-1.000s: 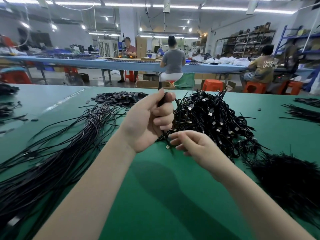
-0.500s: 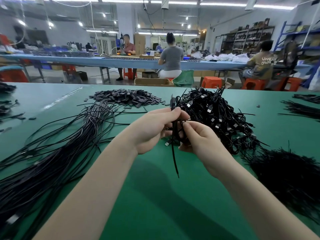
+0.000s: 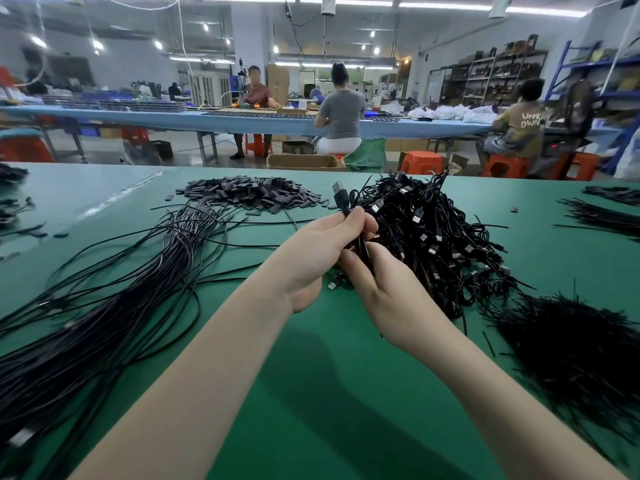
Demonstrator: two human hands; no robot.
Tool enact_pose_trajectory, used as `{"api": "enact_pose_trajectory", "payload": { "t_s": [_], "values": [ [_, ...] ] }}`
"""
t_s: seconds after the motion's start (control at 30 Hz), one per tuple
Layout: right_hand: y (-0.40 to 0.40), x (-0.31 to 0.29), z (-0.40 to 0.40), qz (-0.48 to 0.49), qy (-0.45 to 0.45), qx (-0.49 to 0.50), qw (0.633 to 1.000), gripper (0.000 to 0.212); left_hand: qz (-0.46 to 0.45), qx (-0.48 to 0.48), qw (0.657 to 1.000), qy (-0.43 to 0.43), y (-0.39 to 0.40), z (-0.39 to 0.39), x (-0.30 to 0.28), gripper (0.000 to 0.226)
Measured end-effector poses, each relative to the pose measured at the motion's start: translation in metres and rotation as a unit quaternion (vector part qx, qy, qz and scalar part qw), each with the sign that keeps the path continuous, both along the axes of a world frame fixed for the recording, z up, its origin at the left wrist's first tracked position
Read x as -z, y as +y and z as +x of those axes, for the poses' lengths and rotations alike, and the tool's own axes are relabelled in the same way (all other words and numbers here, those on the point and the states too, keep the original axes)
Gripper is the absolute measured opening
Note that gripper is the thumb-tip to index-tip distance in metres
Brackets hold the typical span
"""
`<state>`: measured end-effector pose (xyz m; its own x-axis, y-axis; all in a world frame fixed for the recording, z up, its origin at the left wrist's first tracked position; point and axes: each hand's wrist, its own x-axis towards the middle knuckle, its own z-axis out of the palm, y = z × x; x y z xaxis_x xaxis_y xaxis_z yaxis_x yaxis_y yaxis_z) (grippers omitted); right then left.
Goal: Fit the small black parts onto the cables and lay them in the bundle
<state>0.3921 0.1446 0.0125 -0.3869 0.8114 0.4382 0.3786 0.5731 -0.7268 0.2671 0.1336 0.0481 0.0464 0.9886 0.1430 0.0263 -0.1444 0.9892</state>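
Left hand (image 3: 322, 251) pinching a cable (image 3: 341, 199) near its plug mid-bench, right hand (image 3: 384, 292) fingers curled round it lower, grip half hidden, tangled cable heap (image 3: 433, 233) behind, small black parts (image 3: 252, 194) toward far edge, bundle (image 3: 104, 306) cut off at left edge

Two bare forearms are seen entering from the lower edge of the frame, one from the lower left, one from the lower right. No sleeves are worn. The left hand (image 3: 313, 258) and the right hand (image 3: 388, 296) are left ungloved.
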Motion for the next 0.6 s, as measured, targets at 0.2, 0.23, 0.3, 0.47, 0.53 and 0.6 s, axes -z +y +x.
{"api": "enact_pose_trajectory", "payload": {
  "t_s": [0.2,0.23,0.3,0.47,0.53,0.6],
  "values": [
    [0.013,0.010,0.004,0.029,-0.066,0.061,0.996,0.035,0.009,-0.032,0.994,0.101,-0.002,0.001,0.002,0.038],
    [0.018,0.012,0.007,0.016,-0.087,0.079,0.993,0.037,0.024,-0.082,0.978,0.192,-0.001,0.000,0.003,0.042],
    [0.026,0.014,0.015,-0.044,-0.155,0.102,0.982,0.041,0.100,-0.227,0.882,0.401,0.001,-0.006,0.007,0.037],
    [0.033,0.013,0.032,-0.121,-0.267,0.008,0.956,0.041,0.239,-0.119,0.691,0.671,0.008,-0.007,0.017,0.060],
    [0.034,0.004,0.041,-0.199,-0.240,-0.073,0.947,0.038,0.240,-0.050,0.699,0.672,0.008,0.000,0.020,0.032],
    [0.037,-0.008,0.056,-0.304,-0.206,-0.148,0.918,0.036,0.224,-0.025,0.705,0.672,0.006,0.007,0.022,0.029]
  ]
}}
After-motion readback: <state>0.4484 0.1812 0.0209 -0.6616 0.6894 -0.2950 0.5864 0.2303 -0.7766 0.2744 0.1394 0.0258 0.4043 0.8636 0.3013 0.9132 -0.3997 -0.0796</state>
